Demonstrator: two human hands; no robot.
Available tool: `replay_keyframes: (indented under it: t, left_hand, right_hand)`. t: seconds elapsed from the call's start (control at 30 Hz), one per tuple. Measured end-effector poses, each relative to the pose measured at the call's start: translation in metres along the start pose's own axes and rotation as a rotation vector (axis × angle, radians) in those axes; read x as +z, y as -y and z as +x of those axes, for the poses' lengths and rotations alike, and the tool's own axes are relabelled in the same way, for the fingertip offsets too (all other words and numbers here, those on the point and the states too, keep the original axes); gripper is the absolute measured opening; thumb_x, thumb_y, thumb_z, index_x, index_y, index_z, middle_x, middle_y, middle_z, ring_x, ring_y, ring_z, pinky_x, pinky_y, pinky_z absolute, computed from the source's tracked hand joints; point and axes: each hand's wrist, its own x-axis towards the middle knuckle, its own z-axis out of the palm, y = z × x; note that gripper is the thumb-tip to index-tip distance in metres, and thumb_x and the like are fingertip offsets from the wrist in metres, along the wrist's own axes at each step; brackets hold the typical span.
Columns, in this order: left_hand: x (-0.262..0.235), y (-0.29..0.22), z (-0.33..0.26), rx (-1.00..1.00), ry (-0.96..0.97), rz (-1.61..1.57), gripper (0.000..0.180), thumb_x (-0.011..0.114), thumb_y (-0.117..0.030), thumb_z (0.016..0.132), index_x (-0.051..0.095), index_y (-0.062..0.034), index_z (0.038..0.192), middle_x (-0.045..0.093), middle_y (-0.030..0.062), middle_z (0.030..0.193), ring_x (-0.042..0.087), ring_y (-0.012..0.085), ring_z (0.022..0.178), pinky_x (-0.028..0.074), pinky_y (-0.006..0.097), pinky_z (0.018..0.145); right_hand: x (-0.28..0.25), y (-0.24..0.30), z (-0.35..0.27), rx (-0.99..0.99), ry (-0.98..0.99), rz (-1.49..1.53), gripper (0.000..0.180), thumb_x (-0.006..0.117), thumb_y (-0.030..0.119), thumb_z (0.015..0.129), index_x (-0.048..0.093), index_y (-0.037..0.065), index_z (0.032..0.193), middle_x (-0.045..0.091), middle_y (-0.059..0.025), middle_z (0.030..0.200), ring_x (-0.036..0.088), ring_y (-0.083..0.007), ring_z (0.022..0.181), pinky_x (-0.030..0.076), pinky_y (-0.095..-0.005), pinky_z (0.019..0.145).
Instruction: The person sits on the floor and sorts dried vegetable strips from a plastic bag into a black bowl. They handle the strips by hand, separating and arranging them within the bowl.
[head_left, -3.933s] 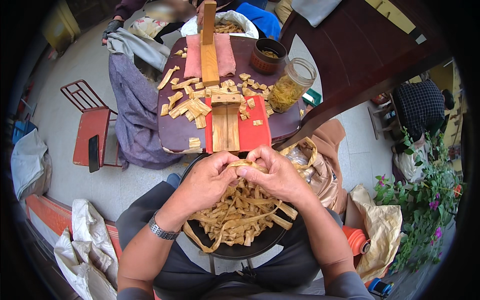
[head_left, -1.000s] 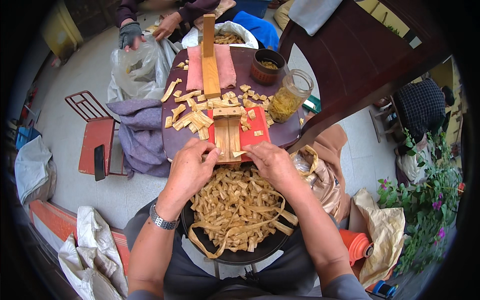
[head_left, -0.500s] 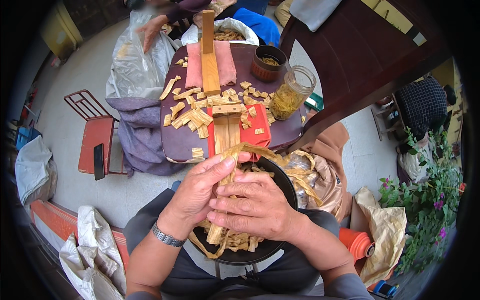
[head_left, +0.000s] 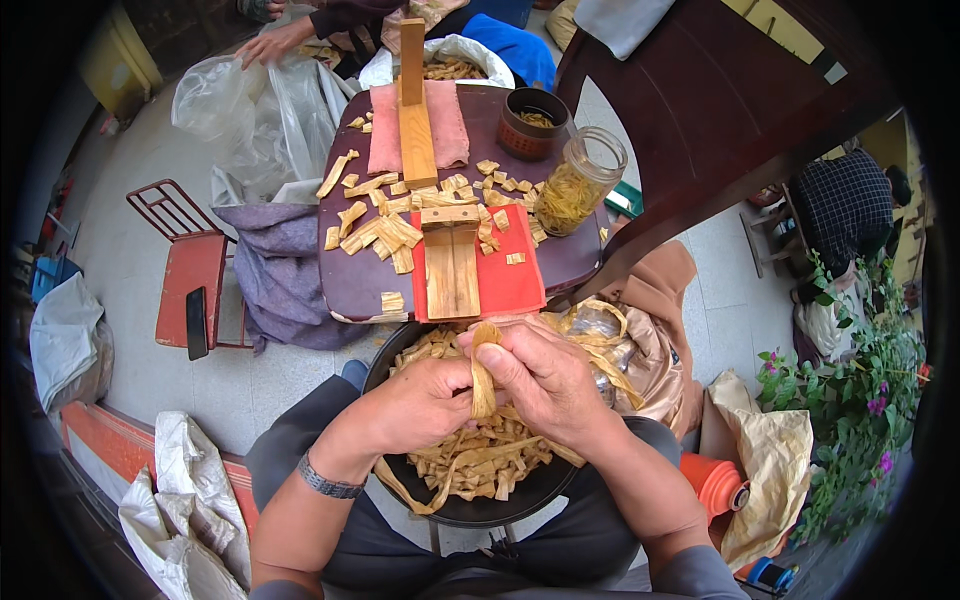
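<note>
Seen from above, 2 bare hands meet over a round black pan (head_left: 400, 352) resting on the person's lap. The left hand (head_left: 425, 405) and the right hand (head_left: 540, 380) both close around a folded bundle of tan strips (head_left: 484, 372), held upright between them. More tan strips (head_left: 480, 460) fill the pan below. Just beyond stands a small table (head_left: 350, 280) with a red cloth (head_left: 510, 280), a wooden block (head_left: 452, 260) and a glass jar (head_left: 580, 185).

tan strip (head_left: 483, 375) — folded, upright, above black bowl (head_left: 480, 508)
</note>
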Motion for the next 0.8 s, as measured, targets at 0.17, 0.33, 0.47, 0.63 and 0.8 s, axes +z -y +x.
replay_keyframes:
  t: [0.17, 0.33, 0.47, 0.63, 0.8]
  left_hand:
    - [0.004, 0.022, -0.002, 0.2, -0.301, 0.179, 0.016, 0.06, -0.005, 0.097, 0.068, -0.0009, 0.11, 0.065, 0.0162, 0.092, 0.064, 0.0336, 0.084, 0.053, 0.039, 0.08]
    - [0.009, 0.032, 0.003, 0.373, -0.425, 0.239, 0.015, 0.058, 0.0, 0.095, 0.061, 0.0022, 0.11, 0.06, 0.0177, 0.101, 0.064, 0.0371, 0.092, 0.052, 0.043, 0.084]
    - [0.013, 0.033, 0.003, 0.31, -0.5, 0.219, 0.028, 0.057, 0.005, 0.097, 0.058, 0.0001, 0.125, 0.059, 0.0148, 0.115, 0.064, 0.0261, 0.1, 0.053, 0.036, 0.088]
    - [0.011, 0.039, 0.003, 0.375, -0.441, 0.269, 0.037, 0.057, 0.004, 0.097, 0.056, -0.0003, 0.133, 0.062, 0.0168, 0.122, 0.065, 0.0333, 0.112, 0.053, 0.039, 0.095]
    - [0.006, 0.033, 0.002, 0.227, -0.409, 0.118, 0.023, 0.059, -0.002, 0.099, 0.06, 0.0012, 0.122, 0.067, 0.0133, 0.104, 0.068, 0.0271, 0.096, 0.053, 0.036, 0.088]
  right_hand:
    - [0.004, -0.001, 0.001, 0.238, 0.11, -0.005, 0.027, 0.054, 0.023, 0.109, 0.055, 0.0, 0.096, 0.061, -0.0176, 0.083, 0.065, -0.0372, 0.074, 0.05, -0.0431, 0.067]
    - [0.001, -0.019, 0.0, 0.459, 0.201, 0.261, 0.03, 0.048, 0.028, 0.111, 0.058, 0.001, 0.103, 0.068, -0.0104, 0.079, 0.068, -0.0211, 0.069, 0.055, -0.037, 0.069]
    - [-0.006, -0.034, 0.002, 0.719, 0.43, 0.543, 0.03, 0.044, 0.026, 0.11, 0.06, 0.002, 0.103, 0.065, -0.0073, 0.072, 0.065, -0.0139, 0.069, 0.052, -0.0296, 0.062]
    - [-0.012, -0.03, -0.001, 1.023, 0.483, 0.818, 0.02, 0.053, 0.026, 0.109, 0.059, 0.007, 0.105, 0.055, 0.0037, 0.073, 0.047, -0.0072, 0.061, 0.04, -0.0249, 0.058]
    - [-0.004, -0.029, -0.004, 0.621, 0.411, 0.53, 0.02, 0.07, 0.024, 0.103, 0.06, 0.007, 0.107, 0.055, 0.0058, 0.079, 0.046, -0.0018, 0.065, 0.037, -0.0203, 0.059]
